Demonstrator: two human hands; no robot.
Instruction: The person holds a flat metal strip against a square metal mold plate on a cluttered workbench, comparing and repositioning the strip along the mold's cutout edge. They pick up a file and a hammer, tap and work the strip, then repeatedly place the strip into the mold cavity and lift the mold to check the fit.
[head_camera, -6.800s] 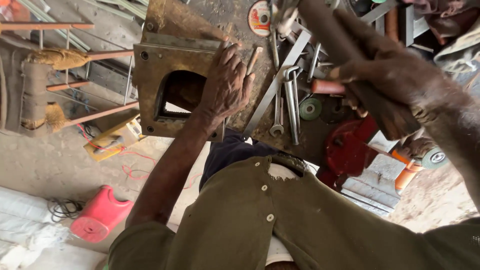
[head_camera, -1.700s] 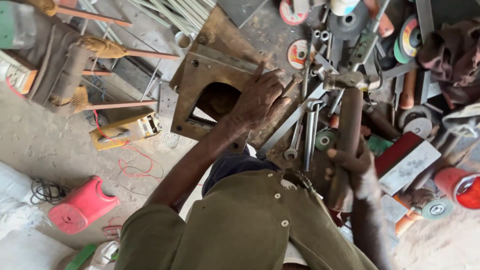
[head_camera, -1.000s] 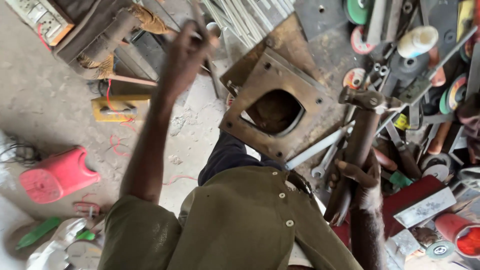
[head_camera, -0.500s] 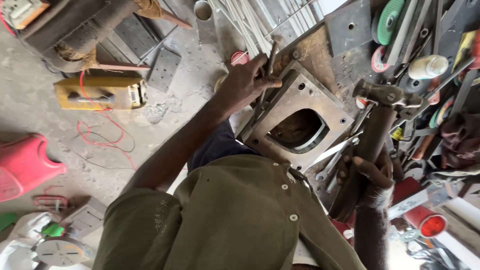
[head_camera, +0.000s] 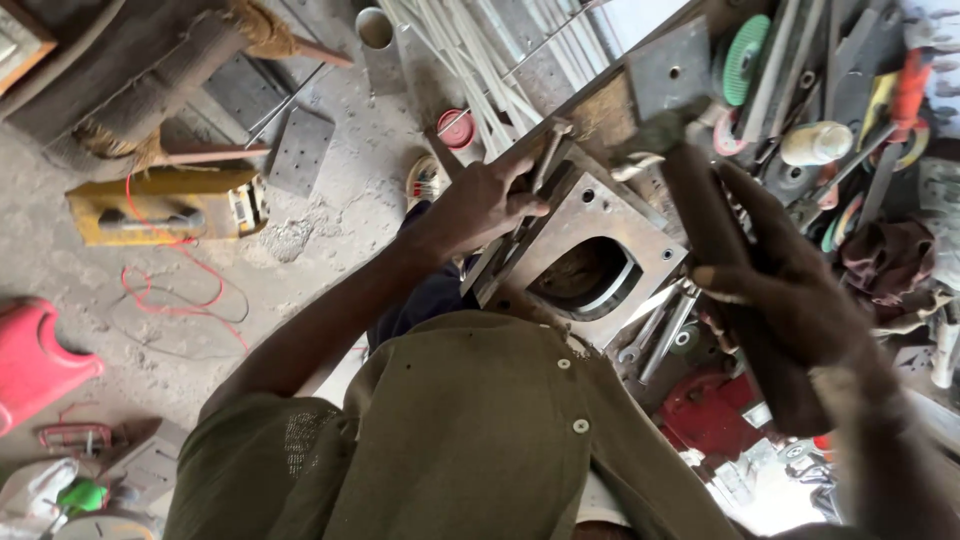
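Note:
My left hand (head_camera: 482, 203) grips a thin metal bar (head_camera: 543, 160) and holds it against the left edge of a thick steel plate (head_camera: 640, 235). The plate is square, with bolt holes and a large rounded cutout, and lies tilted on the workbench in front of my olive shirt. My right hand (head_camera: 790, 300) is closed round the dark wooden handle of a hammer. The hammer's head (head_camera: 650, 140) hangs above the plate's far corner, apart from the bar.
Wrenches (head_camera: 665, 325) lie by the plate, and a green grinding disc (head_camera: 745, 60) and other tools crowd the bench at the right. On the floor are a yellow power tool (head_camera: 165, 205), a red plastic case (head_camera: 35, 355), white rods (head_camera: 470, 60) and a small perforated plate (head_camera: 300, 150).
My left hand came down from the air onto the plate's edge with the bar. My right hand lifted the hammer from beside the plate to above it. The view shifted.

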